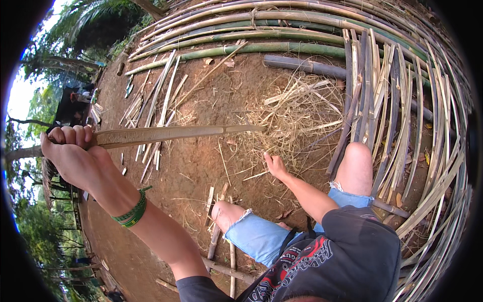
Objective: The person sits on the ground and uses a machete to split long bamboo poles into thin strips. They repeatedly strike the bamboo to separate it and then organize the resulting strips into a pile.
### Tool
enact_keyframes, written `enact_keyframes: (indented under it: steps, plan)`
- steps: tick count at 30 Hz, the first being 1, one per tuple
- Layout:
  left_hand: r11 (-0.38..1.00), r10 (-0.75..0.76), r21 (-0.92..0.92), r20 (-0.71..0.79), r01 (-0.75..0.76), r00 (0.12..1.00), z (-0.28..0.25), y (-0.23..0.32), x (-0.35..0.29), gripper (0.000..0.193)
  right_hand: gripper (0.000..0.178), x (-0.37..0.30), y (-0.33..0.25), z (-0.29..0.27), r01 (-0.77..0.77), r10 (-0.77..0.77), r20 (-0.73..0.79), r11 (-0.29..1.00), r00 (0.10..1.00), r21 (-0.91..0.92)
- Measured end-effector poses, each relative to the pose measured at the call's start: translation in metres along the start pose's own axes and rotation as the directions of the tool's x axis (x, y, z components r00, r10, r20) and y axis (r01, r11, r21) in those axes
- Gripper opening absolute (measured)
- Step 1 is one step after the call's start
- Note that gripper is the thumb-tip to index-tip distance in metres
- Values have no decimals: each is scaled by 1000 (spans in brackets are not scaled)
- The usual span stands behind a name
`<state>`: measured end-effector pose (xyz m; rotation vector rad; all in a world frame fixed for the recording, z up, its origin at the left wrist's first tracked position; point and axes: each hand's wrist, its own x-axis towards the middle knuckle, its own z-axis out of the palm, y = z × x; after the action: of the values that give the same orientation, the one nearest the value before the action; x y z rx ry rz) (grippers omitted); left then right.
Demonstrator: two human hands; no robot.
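The left hand (pixel 70 151) has its fingers (pixel 70 135) closed around the near-left end of a bamboo strip (pixel 176 134) reaching right; the right hand (pixel 275 165) rests open-fingered on the dirt ground (pixel 201 171).

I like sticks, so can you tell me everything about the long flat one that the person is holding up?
The flat strip looks like split bamboo, pale tan and dusty, long and thin. It lies nearly level in the air above the dirt ground. The left hand grips one end in a fist; the other end points freely toward dry straw. Nothing else touches it.
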<state>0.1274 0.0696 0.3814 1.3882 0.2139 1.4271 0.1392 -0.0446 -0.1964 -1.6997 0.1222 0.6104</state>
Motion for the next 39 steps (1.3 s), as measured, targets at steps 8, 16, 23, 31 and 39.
enact_keyframes:
  steps: [8, 16, 23, 31, 39]
  plan:
    - [1000, -20, -20, 63, 21, 998, -15, -6, 14, 38, 65, -3, 5, -2, 188, -187, 75, 982, 979, -1]
    - [890, 11, -347, 667, 297, 745, -76, -13, 47, 43, 67, -30, -51, -7, 96, -95, 136, 995, 986, 2]
    - [899, 5, -334, 654, 283, 757, -83, -16, 51, 42, 63, -77, -90, 10, 480, -501, 77, 855, 862, 197]
    - [847, 31, -373, 745, 378, 666, -88, -17, 49, 43, 67, -47, -50, -20, 201, -199, 144, 980, 969, 2]
    - [861, 40, -363, 748, 357, 662, -91, -12, 49, 43, 68, -19, -27, -23, -15, 20, 83, 998, 996, -59]
